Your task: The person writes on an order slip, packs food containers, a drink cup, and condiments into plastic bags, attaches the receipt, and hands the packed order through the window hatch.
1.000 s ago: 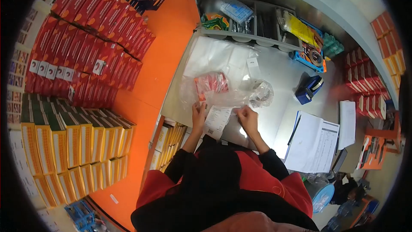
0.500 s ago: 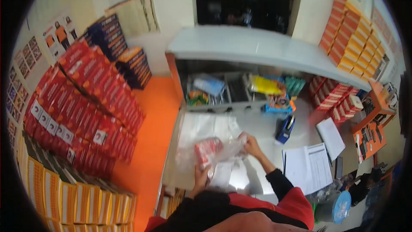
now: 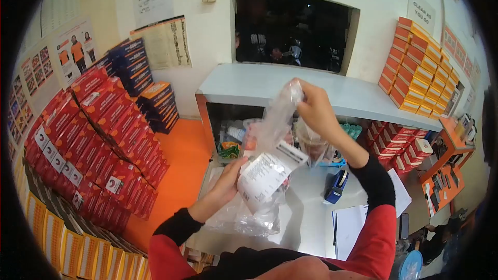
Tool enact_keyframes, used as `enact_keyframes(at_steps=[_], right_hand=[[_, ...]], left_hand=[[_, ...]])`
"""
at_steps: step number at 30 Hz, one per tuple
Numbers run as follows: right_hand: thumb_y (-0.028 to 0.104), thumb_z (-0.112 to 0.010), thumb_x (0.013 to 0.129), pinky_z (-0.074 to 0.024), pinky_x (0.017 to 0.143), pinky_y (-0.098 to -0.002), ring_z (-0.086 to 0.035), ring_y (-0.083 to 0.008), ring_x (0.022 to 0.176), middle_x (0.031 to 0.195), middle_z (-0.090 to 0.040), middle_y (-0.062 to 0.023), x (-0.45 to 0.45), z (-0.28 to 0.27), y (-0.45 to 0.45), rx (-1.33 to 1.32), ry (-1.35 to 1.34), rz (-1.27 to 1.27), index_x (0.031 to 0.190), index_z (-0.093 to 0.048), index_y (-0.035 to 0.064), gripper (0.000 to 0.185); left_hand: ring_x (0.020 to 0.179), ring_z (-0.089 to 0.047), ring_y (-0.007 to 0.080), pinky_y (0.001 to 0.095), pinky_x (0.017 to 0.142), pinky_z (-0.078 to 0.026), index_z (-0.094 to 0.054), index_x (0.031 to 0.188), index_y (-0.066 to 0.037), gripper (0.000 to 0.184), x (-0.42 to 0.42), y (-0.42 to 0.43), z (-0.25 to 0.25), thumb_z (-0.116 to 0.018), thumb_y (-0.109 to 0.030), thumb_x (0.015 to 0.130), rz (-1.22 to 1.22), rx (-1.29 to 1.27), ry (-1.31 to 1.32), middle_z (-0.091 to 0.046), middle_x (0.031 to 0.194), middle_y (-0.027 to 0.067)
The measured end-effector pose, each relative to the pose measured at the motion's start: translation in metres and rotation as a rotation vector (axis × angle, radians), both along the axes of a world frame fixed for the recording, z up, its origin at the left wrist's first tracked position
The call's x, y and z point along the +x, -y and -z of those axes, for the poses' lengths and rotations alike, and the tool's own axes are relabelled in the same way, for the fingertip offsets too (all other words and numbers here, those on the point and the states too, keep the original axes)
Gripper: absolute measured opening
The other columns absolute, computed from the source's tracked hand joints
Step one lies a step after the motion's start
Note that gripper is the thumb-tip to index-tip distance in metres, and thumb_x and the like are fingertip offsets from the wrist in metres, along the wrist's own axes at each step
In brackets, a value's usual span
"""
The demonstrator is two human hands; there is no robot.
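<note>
A clear plastic bag point(image 3: 280, 111) hangs in front of me, stretched upward, with something red showing dimly through its side. My right hand point(image 3: 317, 111) is closed on the gathered top of the bag, raised about level with the shelf. Lower down, my left hand point(image 3: 228, 180) grips the bag's side along with a printed white receipt point(image 3: 264, 179) that lies over its front. Behind the right wrist is another clear bag point(image 3: 314, 145) with something brownish inside; what supports it is hidden. More crumpled clear plastic point(image 3: 244, 218) rests on the metal counter point(image 3: 293, 228).
A blue tape dispenser point(image 3: 337, 186) and paper sheets point(image 3: 348, 228) lie to the right. Above the counter runs a grey shelf point(image 3: 228, 80). Red boxes point(image 3: 98, 150) are stacked left, orange and yellow boxes point(image 3: 417, 67) at the right. A window point(image 3: 295, 33) is behind.
Both hands have risen from the counter with the bag, the right hand higher, pulling its top up. The receipt now faces me across the bag. The view has tilted up.
</note>
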State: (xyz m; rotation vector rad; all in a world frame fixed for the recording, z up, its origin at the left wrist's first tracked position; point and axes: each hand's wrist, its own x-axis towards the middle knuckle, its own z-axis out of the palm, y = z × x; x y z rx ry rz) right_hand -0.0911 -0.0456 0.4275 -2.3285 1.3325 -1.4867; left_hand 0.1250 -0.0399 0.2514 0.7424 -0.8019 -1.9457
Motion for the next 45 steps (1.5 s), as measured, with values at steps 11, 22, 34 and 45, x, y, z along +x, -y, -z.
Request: enact_keyframes(at_steps=[11, 22, 34, 45], right_hand=[[-0.002, -0.049, 0.072, -0.0417, 0.056, -0.025, -0.05, -0.0073, 0.061, 0.067, -0.06, -0.01, 0.014, 0.021, 0.047, 0.093, 0.194, -0.232, 0.087, -0.062, -0.0031, 0.02], [0.012, -0.055, 0.069, -0.0445, 0.057, -0.0304, -0.058, -0.019, 0.058, 0.066, -0.062, -0.0155, -0.015, -0.106, 0.108, -0.095, 0.13, 0.125, 0.079, -0.063, -0.0028, 0.02], [0.025, -0.061, 0.066, -0.0489, 0.074, -0.0397, -0.062, -0.0379, 0.083, 0.084, -0.063, -0.0256, -0.07, -0.089, 0.27, -0.111, 0.082, 0.449, 0.083, -0.067, -0.0025, 0.033], [0.024, -0.057, 0.07, -0.0486, 0.074, -0.0403, -0.063, -0.0354, 0.083, 0.087, -0.064, -0.025, -0.073, -0.034, 0.365, 0.09, 0.311, 0.383, 0.089, -0.063, -0.0053, 0.035]], left_hand=[[0.116, -0.047, 0.0185, 0.0346, 0.094, -0.04, -0.037, 0.132, -0.007, 0.057, 0.012, -0.023, 0.021, -0.04, -0.046, 0.091, 0.131, 0.114, 0.089, -0.048, 0.126, 0.0082], [0.107, -0.055, 0.0166, 0.0319, 0.092, -0.044, -0.046, 0.125, -0.004, 0.052, -0.018, 0.055, -0.094, -0.034, -0.043, 0.093, 0.034, -0.265, 0.022, -0.056, 0.118, 0.0081], [0.09, -0.062, 0.0172, 0.0345, 0.078, -0.051, -0.053, 0.118, -0.007, 0.057, -0.05, 0.248, -0.098, -0.032, -0.05, 0.087, 0.028, -0.357, -0.054, -0.063, 0.104, 0.0071], [0.1, -0.059, 0.0209, 0.0397, 0.084, -0.049, -0.049, 0.123, -0.011, 0.06, -0.07, 0.307, -0.095, -0.027, -0.055, 0.088, -0.014, -0.254, -0.02, -0.06, 0.113, 0.0061]])
